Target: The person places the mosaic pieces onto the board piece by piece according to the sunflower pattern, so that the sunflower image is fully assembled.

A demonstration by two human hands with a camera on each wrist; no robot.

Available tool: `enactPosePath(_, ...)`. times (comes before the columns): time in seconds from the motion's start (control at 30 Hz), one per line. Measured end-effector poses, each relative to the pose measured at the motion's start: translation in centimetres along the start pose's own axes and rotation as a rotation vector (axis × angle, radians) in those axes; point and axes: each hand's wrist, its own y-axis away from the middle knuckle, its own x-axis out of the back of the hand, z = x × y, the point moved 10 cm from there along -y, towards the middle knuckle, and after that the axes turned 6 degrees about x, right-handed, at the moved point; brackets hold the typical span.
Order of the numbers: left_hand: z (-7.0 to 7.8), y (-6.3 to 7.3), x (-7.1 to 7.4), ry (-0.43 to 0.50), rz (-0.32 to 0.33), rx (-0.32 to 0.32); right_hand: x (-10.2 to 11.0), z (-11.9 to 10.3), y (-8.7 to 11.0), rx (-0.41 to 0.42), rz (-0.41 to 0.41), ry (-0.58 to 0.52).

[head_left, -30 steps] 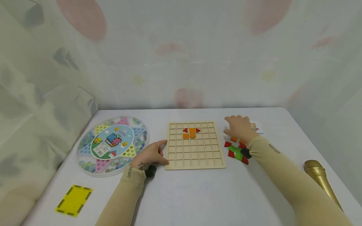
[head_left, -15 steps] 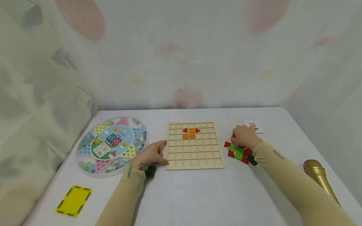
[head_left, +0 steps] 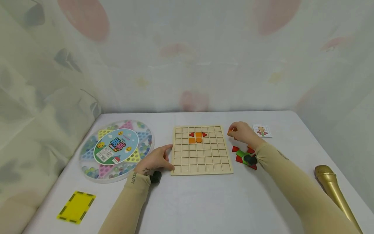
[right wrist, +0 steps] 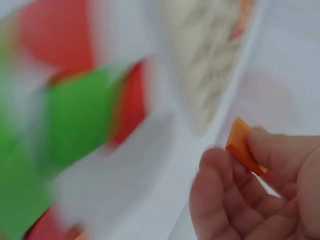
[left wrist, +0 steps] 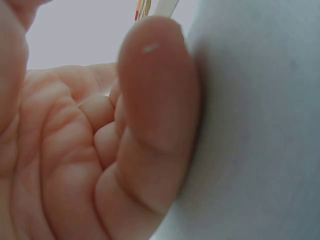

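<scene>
My left hand (head_left: 155, 159) rests beside the wooden grid board (head_left: 201, 159), thumb and index fingertip spread along its left edge. The left wrist view is mostly filled by that hand's palm and fingers. Near the board's upper right corner, my right hand (head_left: 242, 131) pinches an orange tile (right wrist: 241, 142) between thumb and fingertips. In the board's upper rows lie two red triangles, one of them a red triangle (head_left: 191, 134) on the left, two orange squares and an orange round tile (head_left: 199, 140). Under the right wrist are loose red and green tiles (head_left: 239, 153), partly hidden.
A pattern card (head_left: 262, 130) lies behind the right hand. At the left are a round marble game board (head_left: 117, 149) and a yellow rectangular card (head_left: 76, 207). A gold microphone (head_left: 330, 182) lies at the right edge. Curtains surround the table (head_left: 204, 204).
My right hand has reached down to the loose tiles, taken an orange tile and moved left and back toward the board. The pattern card is uncovered. My left hand has stayed still.
</scene>
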Motion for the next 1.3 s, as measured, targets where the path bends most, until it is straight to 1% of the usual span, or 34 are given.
enactPosePath(0.07,0.0,0.0,0.0,-0.004,0.0,0.0,-0.6,-0.6,-0.7,-0.043,-0.021,-0.154)
enactPosePath(0.13,0.0,0.0,0.0,-0.004,0.0,0.001,-1.4,-1.0,-1.3,-0.102,-0.041,-0.286)
enactPosePath(0.2,0.0,0.0,0.0,-0.005,0.001,0.002,-2.4,-1.3,-1.9,-0.153,-0.044,-0.395)
enactPosePath(0.27,0.0,0.0,0.0,-0.005,0.002,0.002,-3.4,-1.5,-2.5,-0.202,-0.03,-0.483)
enactPosePath(0.4,0.1,-0.1,0.0,-0.012,0.007,0.001,-5.4,-1.6,-3.1,-0.28,0.002,-0.587)
enactPosePath(0.47,0.1,-0.1,0.0,-0.019,0.007,0.001,-6.2,-1.7,-3.2,-0.306,0.013,-0.604)
enactPosePath(0.53,0.1,-0.1,0.0,-0.027,0.008,0.002,-6.7,-2.0,-3.3,-0.313,0.026,-0.613)
enactPosePath(0.67,0.2,-0.1,0.0,-0.027,0.01,0.006,-7.2,-2.2,-3.3,-0.321,0.055,-0.61)
enactPosePath(0.77,0.1,-0.1,0.0,-0.019,0.009,0.008,-7.3,-2.0,-3.4,-0.349,0.079,-0.587)
enactPosePath(0.97,0.1,-0.1,-0.1,-0.012,0.01,0.012,-7.6,-1.6,-4.0,-0.388,0.096,-0.487)
enactPosePath(1.07,0.1,-0.1,0.0,-0.015,0.014,0.013,-7.4,-1.8,-4.1,-0.377,0.099,-0.4)
enactPosePath(1.23,0.2,0.0,0.1,-0.025,0.018,0.006,-6.5,-2.9,-3.8,-0.328,0.113,-0.163)
enactPosePath(1.3,0.2,0.1,0.1,-0.024,0.017,0.004,-6.3,-3.4,-3.6,-0.31,0.116,-0.086)
